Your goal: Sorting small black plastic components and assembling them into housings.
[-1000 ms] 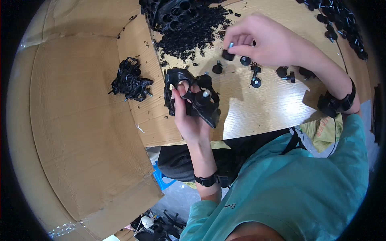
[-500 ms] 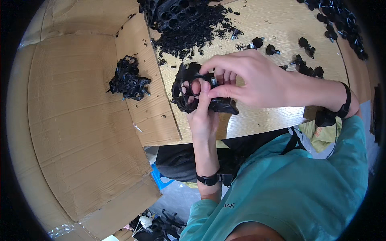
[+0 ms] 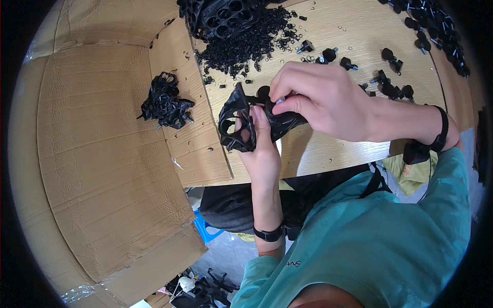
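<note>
My left hand [image 3: 264, 154] holds up a crumpled black rubbery sheet with round holes [image 3: 235, 114], its thumb pressed on the near face and its fingers partly behind. One fingertip shows through a hole. Close on the right, my right hand [image 3: 328, 102] is closed in a pinch on the silvery stud [image 3: 280, 100] of a black knob at the sheet's edge. Whether the knob still sits in the sheet is hidden by the fingers. Beyond my right hand lie loose black knobs with metal studs [image 3: 329, 54] on the wooden table [image 3: 354, 151].
A heap of small black rings and scraps [image 3: 241, 49] lies at the back, beside a larger black holed sheet [image 3: 226, 18]. Many studded knobs [image 3: 436, 31] are piled far right. On the left stands an open cardboard box [image 3: 102, 154], near a tangled black scrap [image 3: 167, 100].
The holed sheet has turned and folded in my left hand. My right fingers have closed on the stud, and another knob now shows near the ring heap, behind my right hand.
</note>
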A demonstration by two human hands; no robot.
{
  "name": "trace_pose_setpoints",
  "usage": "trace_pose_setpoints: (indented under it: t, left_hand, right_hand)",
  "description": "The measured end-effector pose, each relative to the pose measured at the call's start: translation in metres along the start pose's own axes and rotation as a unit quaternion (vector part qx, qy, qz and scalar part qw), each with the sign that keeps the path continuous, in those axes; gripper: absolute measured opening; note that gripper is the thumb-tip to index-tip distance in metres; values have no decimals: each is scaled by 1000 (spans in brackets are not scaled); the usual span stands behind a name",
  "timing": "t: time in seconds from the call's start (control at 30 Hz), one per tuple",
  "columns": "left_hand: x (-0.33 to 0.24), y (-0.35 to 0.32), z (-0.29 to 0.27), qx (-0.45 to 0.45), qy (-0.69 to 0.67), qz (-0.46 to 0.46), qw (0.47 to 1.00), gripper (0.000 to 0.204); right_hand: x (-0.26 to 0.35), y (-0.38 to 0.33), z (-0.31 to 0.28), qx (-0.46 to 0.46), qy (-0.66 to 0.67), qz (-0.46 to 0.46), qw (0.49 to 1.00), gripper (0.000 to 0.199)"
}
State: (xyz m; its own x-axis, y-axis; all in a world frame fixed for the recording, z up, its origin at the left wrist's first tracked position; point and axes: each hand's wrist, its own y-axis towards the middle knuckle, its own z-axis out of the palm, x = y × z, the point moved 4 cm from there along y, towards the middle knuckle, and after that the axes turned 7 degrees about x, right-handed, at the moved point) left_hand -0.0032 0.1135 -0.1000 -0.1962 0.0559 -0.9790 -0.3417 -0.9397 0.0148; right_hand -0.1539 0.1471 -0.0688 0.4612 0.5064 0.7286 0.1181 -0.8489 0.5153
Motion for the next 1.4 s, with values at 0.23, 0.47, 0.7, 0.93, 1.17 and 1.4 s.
trace_pose_setpoints:
  t: [0.23, 0.47, 0.7, 0.93, 1.17, 1.4]
  left_hand:
    - [-7, -5, 15, -17, -86, 25, 996, 15]
    - [2, -5, 8, -93, 54, 109, 988, 16]
    - [12, 11, -35, 38, -252, 8, 967, 18]
    - [-2, 10, -23, 49, -238, -42, 969, 18]
    - [7, 2, -22, 106, -176, -84, 975, 13]
    - [8, 8, -50, 76, -260, 3, 963, 22]
  right_hand:
    - [-3, 1, 2, -85, 175, 83, 977, 8]
    - [-2, 2, -10, -96, 160, 70, 980, 6]
    - [-12, 23, -57, 24, 97, 178, 979, 18]
    - [-39, 4, -28, 162, -262, 127, 943, 12]
    - [-14, 16, -4, 138, 69, 114, 981, 24]
    - [-21, 15, -42, 118, 183, 165, 962, 10]
